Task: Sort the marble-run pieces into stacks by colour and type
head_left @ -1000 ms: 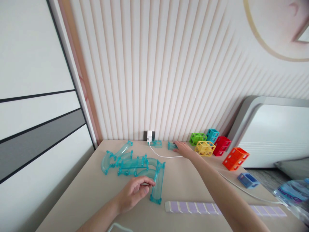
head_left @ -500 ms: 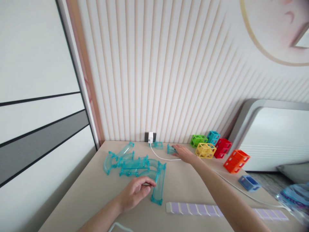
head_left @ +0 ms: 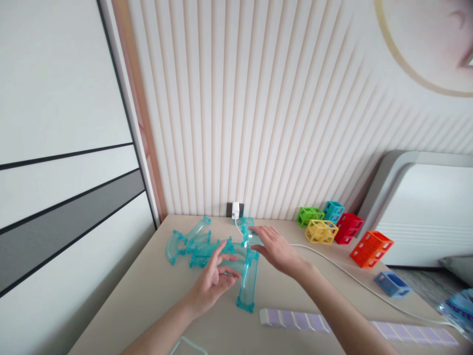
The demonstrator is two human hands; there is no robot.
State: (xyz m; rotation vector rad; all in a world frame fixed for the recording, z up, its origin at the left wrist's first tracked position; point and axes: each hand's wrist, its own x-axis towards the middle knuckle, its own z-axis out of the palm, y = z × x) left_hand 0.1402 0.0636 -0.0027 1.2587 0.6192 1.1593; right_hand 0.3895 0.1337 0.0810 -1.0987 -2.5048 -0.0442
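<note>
My left hand [head_left: 216,281], its fingers spread and nothing held, is over the near side of a group of clear teal track pieces [head_left: 207,250]. My right hand [head_left: 273,246] grips a short teal piece [head_left: 253,239] between thumb and fingers, just beyond the top end of a long straight teal piece [head_left: 247,286]. Curved and straight teal pieces lie close together at the left. Another small teal piece [head_left: 247,222] rests near the wall, below the white plug.
A white charger [head_left: 235,210] sits in the wall socket, its cable [head_left: 343,266] running right across the table [head_left: 148,296]. Green, yellow [head_left: 320,231], teal, red, orange [head_left: 371,249] and blue [head_left: 392,284] open blocks stand at the right. A purple segmented strip [head_left: 295,319] lies in front.
My right hand has moved left with the short teal piece from near the wall towards the group. My left hand's fingers have spread and lifted. The view has shifted slightly.
</note>
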